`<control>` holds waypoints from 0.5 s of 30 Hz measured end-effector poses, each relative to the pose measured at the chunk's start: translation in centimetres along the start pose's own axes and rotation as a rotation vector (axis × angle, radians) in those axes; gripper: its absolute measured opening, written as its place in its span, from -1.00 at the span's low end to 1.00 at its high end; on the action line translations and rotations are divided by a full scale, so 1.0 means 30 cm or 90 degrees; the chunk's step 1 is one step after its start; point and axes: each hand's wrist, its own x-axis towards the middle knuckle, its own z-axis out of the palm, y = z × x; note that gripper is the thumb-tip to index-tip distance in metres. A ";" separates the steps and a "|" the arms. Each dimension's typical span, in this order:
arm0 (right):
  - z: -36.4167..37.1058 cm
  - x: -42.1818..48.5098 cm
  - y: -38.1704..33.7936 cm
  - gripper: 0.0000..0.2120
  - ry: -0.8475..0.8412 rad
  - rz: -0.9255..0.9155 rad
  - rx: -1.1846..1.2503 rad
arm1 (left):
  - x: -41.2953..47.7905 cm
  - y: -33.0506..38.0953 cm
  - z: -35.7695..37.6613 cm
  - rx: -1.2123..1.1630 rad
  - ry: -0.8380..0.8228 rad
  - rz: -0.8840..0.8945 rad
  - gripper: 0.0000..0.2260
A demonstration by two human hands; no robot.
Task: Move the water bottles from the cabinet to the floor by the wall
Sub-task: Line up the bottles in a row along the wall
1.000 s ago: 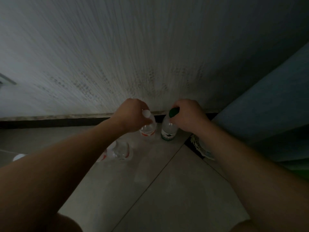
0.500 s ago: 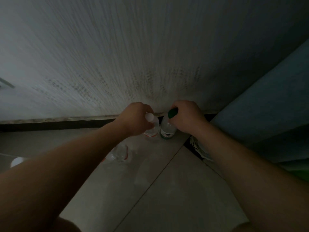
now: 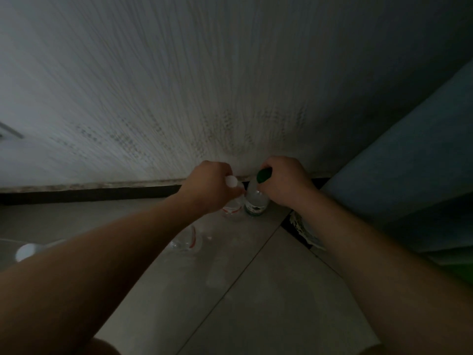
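Observation:
My left hand (image 3: pixel 208 187) grips the neck of a clear white-capped bottle (image 3: pixel 232 208) with a red label. My right hand (image 3: pixel 284 180) grips the neck of a clear green-capped bottle (image 3: pixel 254 201) with a green label. Both bottles stand side by side on the tiled floor (image 3: pixel 256 290), close to the dark skirting of the wall (image 3: pixel 179 85). A third clear bottle (image 3: pixel 185 240) with a red label stands on the floor under my left forearm, partly hidden. A white cap of another bottle (image 3: pixel 25 251) shows at the far left.
A teal-grey cabinet side (image 3: pixel 409 162) rises on the right, with something green (image 3: pixel 458 272) at its lower edge. A crumpled white wrapper (image 3: pixel 304 230) lies in the dark gap beside it. The room is dim.
Both hands have carried their bottles further toward the wall and lower, and the two bottles have come closer together.

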 end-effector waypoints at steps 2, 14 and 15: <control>0.000 0.000 -0.001 -0.79 -0.001 0.000 -0.004 | 0.002 -0.002 -0.008 0.006 -0.007 0.020 -0.73; 0.006 0.006 -0.004 -0.81 -0.001 0.003 0.004 | 0.004 -0.014 -0.039 -0.012 -0.049 0.103 -0.86; 0.005 0.006 -0.006 -0.81 -0.002 0.003 0.000 | 0.003 -0.010 -0.042 -0.014 -0.052 0.105 -0.84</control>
